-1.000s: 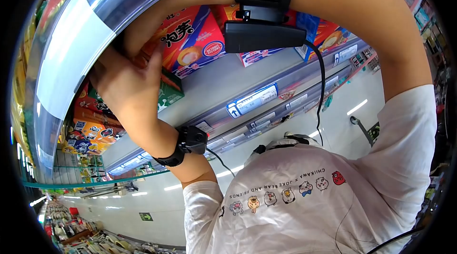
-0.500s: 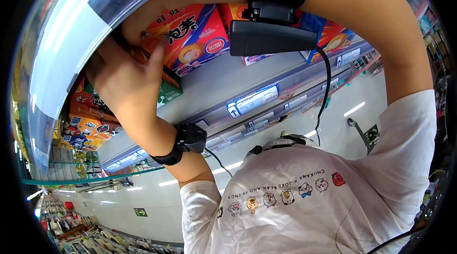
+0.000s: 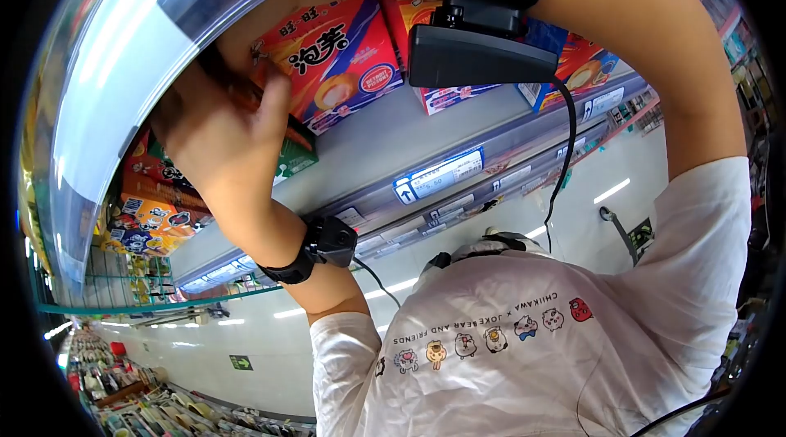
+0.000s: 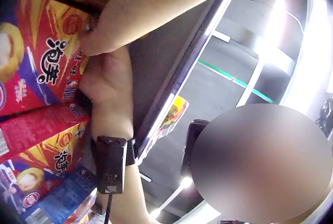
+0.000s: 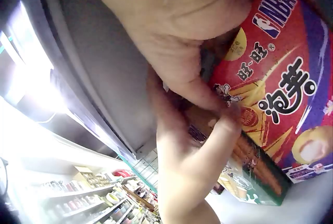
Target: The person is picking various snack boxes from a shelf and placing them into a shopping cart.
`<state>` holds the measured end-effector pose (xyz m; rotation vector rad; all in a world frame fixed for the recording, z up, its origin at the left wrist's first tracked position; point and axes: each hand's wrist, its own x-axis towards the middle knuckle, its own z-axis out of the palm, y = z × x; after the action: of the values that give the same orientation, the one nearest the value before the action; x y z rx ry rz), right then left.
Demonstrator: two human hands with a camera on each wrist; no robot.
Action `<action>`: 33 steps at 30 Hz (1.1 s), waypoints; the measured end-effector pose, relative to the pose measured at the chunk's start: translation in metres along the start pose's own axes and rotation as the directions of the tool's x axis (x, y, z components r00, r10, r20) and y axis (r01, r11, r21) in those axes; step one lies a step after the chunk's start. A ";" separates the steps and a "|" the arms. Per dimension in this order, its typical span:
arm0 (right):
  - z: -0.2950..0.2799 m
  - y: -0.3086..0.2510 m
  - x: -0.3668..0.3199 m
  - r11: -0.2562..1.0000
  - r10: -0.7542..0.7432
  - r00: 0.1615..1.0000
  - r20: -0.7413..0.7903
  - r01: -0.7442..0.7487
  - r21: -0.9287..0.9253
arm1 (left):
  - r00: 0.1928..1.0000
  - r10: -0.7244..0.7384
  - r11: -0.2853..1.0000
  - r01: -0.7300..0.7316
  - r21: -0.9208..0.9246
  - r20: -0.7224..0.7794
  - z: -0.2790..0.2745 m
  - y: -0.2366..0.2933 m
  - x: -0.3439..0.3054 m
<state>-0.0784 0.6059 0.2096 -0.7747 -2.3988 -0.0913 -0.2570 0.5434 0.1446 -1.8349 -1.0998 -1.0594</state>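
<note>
Our left hand (image 3: 221,130) reached in over the shelf (image 3: 360,138), its thumb standing well apart from the fingers, whose tips were blurred or covered, so we could not tell whether it had hold of anything. Its thumb lay at the upper end of a green box (image 5: 268,185), which rested on the shelf just beside a big red puff box (image 3: 344,60). We had our right hand (image 5: 182,52) close above the left, fingers pointing down toward that same upper end; its fingertips were too hidden for us to say how far it was open or whether it held anything.

Along the shelf, to one side of the big box, we saw a second red box (image 3: 450,99) and a blue box (image 3: 536,93); to the other side, an orange box (image 3: 147,224). Below them, a price label (image 3: 438,175) sat on the shelf's front edge. Both our wrists carried a black camera, and we wore a white T-shirt (image 3: 532,371).
</note>
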 end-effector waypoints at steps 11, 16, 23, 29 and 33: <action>-0.001 -0.004 -0.005 1.000 0.003 1.000 0.006 -0.003 -0.003 | 0.997 -0.068 0.998 0.069 -0.011 0.018 0.000 -0.001 -0.003; 0.000 -0.007 -0.005 1.000 0.007 1.000 0.012 -0.007 0.000 | 0.989 -0.115 0.993 0.115 0.008 0.089 -0.004 0.002 -0.003; -0.002 -0.008 -0.002 1.000 0.005 1.000 0.009 -0.005 -0.006 | 0.998 -0.050 0.999 0.050 0.020 0.042 -0.001 -0.003 -0.003; -0.002 -0.011 0.001 1.000 0.000 1.000 0.015 0.000 -0.012 | 0.999 -0.034 0.996 0.035 0.085 -0.021 0.001 -0.003 -0.004; -0.003 -0.014 0.001 1.000 0.001 1.000 0.015 0.000 -0.016 | 0.998 -0.066 0.994 0.067 0.087 -0.014 0.002 -0.002 -0.004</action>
<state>-0.0849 0.5939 0.2140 -0.7856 -2.4144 -0.1049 -0.2590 0.5449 0.1405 -1.7329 -1.1890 -1.0418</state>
